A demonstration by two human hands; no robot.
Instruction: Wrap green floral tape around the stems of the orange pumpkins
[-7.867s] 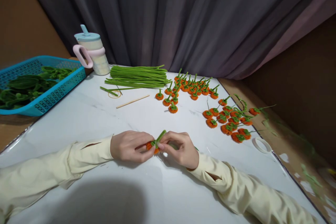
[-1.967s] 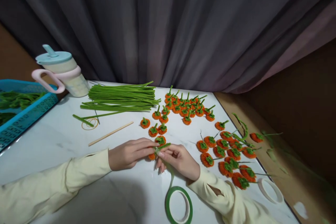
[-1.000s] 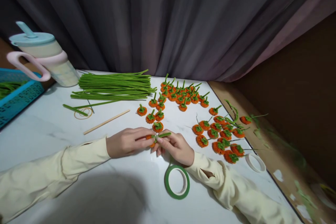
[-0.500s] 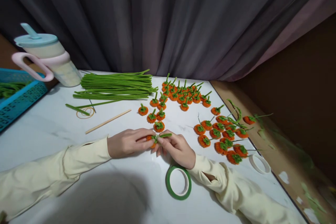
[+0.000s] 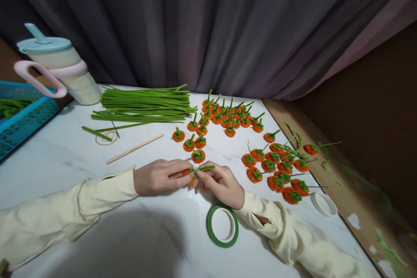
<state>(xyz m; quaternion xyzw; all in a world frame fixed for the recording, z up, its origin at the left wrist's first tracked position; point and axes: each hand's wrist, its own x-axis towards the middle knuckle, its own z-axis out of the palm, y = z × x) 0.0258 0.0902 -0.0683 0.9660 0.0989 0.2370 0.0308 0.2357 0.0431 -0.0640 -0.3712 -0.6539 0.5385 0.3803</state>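
Note:
My left hand point(image 5: 163, 177) is closed around a small orange pipe-cleaner persimmon point(image 5: 189, 173) with a green leafy top, and its fingers cover much of the fruit. On the other side, my right hand point(image 5: 226, 186) pinches at the persimmon's green stem point(image 5: 207, 167), which points to the right. The fingertips of both hands meet at the leafy top, so the exact contact is partly hidden. Just below my right wrist lies a roll of green floral tape point(image 5: 210, 234). A finished-looking persimmon point(image 5: 198, 156) sits just beyond the fingers.
Several persimmons with short stems point(image 5: 230, 130) stand at the back; others with thin wires point(image 5: 254, 175) lie right, near a white tape ring point(image 5: 324, 204). Green pipe cleaners point(image 5: 146, 104), a wooden stick point(image 5: 135, 149), a tumbler point(image 5: 83, 84) and a blue basket point(image 5: 32, 124) are left.
The view has shifted slightly, so the table things appear a few pixels to the right. Both hands keep almost the same hold on the persimmon and its stem.

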